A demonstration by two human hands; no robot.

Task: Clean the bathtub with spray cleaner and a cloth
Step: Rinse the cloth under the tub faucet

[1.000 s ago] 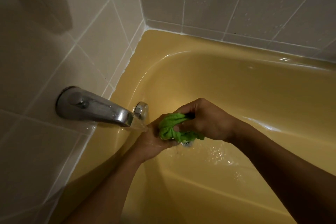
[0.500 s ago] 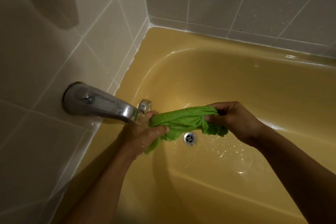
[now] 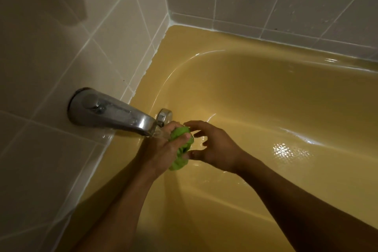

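landmark: spout [image 3: 114,112], chrome, stuck out of the tiled wall [image 3: 61,51] over the end of the bathtub [image 3: 204,36].
cloth: green cloth [image 3: 182,150], wadded into a ball, just below and in front of the spout mouth, at the water stream [image 3: 157,134].
left hand: left hand [image 3: 161,149] clenched round the cloth, knuckles up, tucked right under the spout mouth.
right hand: right hand [image 3: 216,149] released, fingers spread, holding nothing, just beyond the cloth on the side away from the spout. Thumb tip sat close to the wad; contact couldn't be told.
why held so: judged a rinse or soak. The wad was kept tight in one fist so the running water hit it, and the free hand looked ready to re-grip or wring.
tight edges: spout mouth and the overflow plate [image 3: 164,117] sat directly behind the hands. The tub's end wall and the tiled wall closed in on the spout side, so there was little room there.
open room: away from the spout the tub floor ran wide, with a wet sheen [image 3: 286,149]. Long wipes would fit that way.
spray cleaner: not in view.
stage: judged cloth prep, wiping not yet begun.
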